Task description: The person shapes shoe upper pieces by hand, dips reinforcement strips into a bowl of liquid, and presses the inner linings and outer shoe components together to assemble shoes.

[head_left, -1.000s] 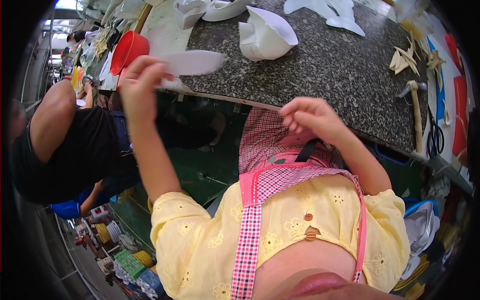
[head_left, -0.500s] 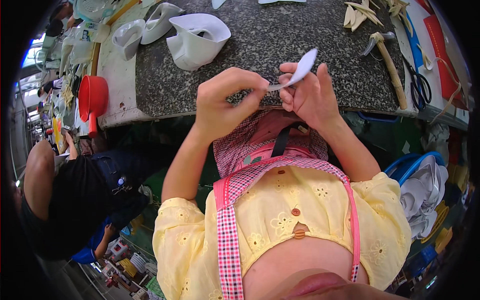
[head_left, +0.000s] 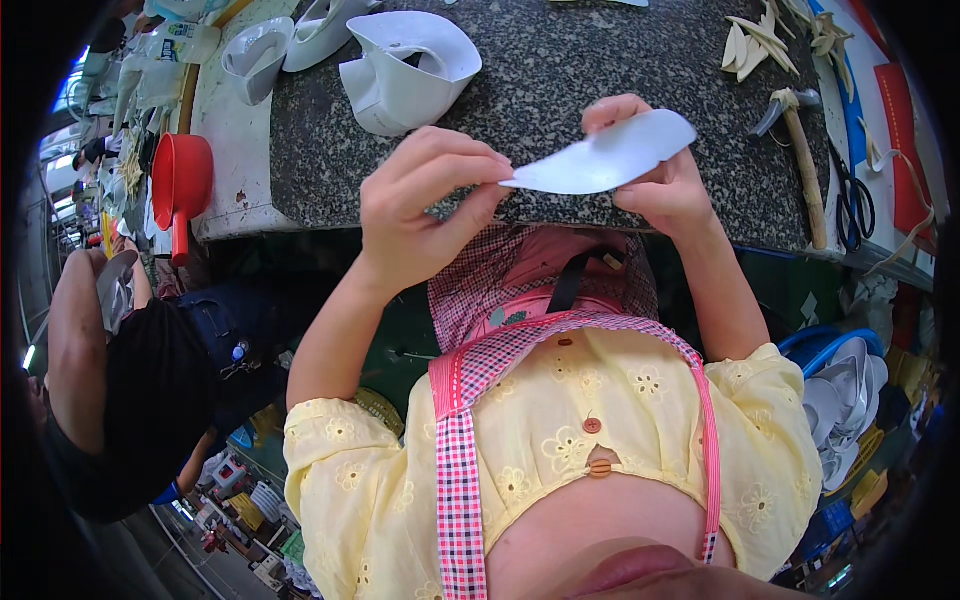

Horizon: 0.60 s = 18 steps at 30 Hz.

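Observation:
A thin white insole-shaped piece, flat and slightly curved, is held between my two hands just above the table's near edge. My left hand pinches its narrow pointed tip between thumb and fingers. On the other side, my right hand grips the broad rounded end; the piece covers part of its fingers. Beyond my left hand stands a white shoe upper, folded into an open, curved shape on the dark speckled slab.
More white uppers lie at the far left. A red dipper sits on the left edge. To the right are pale wedge-shaped strips, a wooden-handled hammer and black scissors. A person in black works at left.
The white piece has turned from nearly edge-on to show its broad face. My right hand has closed from spread fingers onto its wide end. My left hand keeps its pinch.

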{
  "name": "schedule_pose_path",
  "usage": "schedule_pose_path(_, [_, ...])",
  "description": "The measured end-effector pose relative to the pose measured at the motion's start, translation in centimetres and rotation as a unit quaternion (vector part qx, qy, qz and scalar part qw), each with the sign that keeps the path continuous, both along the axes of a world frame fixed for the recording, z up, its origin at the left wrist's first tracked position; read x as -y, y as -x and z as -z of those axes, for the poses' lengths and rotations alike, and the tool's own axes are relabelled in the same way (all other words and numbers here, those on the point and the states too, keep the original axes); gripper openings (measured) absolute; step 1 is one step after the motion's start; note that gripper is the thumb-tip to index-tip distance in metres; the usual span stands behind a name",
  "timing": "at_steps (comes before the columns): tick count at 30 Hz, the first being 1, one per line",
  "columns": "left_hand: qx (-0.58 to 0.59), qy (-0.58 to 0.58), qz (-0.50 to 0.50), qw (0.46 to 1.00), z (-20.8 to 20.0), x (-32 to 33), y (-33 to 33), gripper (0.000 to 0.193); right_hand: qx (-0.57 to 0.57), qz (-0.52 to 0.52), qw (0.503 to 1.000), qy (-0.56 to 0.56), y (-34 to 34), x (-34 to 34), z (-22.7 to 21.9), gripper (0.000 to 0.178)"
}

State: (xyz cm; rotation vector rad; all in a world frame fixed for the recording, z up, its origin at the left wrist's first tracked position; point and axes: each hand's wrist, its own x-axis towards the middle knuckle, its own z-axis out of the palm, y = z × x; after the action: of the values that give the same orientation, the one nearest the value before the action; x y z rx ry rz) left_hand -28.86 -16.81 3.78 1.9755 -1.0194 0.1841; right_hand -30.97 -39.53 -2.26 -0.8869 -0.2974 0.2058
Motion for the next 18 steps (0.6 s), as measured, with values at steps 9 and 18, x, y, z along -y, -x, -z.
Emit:
schedule_pose_path(9, [0.016,-0.104,-0.030,0.994,-1.2,-1.3,-1.6,0.048,0.084,0.042,0.995,-0.032,-1.5,0.3,1.0,0.016])
schedule_pose_path(18, [0.125,-0.423,-0.010,0.898,-3.5,-4.5,-9.9,0.034,0.004,0.108,0.994,0.011,-2.1,2.5,-1.9,0.008])
